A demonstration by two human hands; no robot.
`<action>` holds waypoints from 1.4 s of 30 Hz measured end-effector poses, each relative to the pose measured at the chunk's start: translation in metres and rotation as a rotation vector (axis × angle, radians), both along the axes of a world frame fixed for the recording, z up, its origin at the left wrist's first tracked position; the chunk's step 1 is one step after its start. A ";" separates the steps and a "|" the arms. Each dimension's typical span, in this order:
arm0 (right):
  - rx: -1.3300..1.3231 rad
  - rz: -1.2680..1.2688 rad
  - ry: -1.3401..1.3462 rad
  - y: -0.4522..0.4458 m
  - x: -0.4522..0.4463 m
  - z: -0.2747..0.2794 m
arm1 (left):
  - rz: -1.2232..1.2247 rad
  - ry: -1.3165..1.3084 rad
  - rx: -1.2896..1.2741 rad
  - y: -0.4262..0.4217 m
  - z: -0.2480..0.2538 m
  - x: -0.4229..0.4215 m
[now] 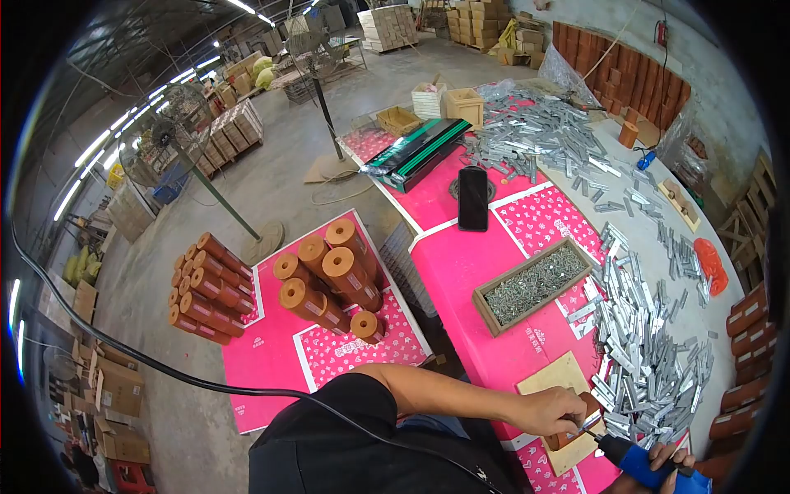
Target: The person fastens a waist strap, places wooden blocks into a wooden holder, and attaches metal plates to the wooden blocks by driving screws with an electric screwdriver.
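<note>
My right hand (671,463) is wrapped around a blue electric screwdriver (632,461) at the lower right. Its dark bit points left, toward my left hand (555,411). The fingers of my left hand are curled and pinched close to the bit's tip; whatever they hold is too small or hidden to name. Under and beside those fingers lies a reddish-brown piece (589,406), partly covered by the hand. It rests on a pale wooden board (539,380) on the pink table. Loose silver metal strips (634,350) are heaped just beyond the board.
An open wooden box of small screws (535,286) and a black phone (473,199) are on the pink-covered table (448,272). Brown cylinders (350,276) stand and lie on a lower pink surface at left. A black cable (177,370) crosses the view. Fans stand behind.
</note>
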State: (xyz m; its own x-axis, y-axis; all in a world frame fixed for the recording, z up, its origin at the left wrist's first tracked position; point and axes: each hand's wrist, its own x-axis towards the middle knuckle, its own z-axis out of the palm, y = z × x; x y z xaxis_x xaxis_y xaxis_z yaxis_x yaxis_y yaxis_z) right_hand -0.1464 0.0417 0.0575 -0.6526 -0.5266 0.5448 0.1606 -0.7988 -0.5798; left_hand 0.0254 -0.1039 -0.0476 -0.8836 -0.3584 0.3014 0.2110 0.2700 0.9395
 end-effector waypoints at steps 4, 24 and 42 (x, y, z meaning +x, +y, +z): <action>0.034 0.004 0.005 -0.003 0.002 0.001 | -0.024 -0.006 0.063 0.003 0.001 0.001; 0.079 0.114 -0.071 0.001 0.005 0.002 | -0.103 -0.048 0.130 0.001 0.015 0.014; 0.119 0.033 -0.124 0.000 0.006 -0.002 | -0.167 -0.113 0.104 -0.001 0.015 0.011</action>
State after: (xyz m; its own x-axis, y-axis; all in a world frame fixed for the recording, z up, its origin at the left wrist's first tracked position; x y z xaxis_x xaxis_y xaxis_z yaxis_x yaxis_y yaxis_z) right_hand -0.1399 0.0412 0.0556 -0.6924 -0.6048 0.3934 0.2620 -0.7189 -0.6439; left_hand 0.0360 -0.1049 -0.0327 -0.9593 -0.2283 0.1663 0.1364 0.1412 0.9806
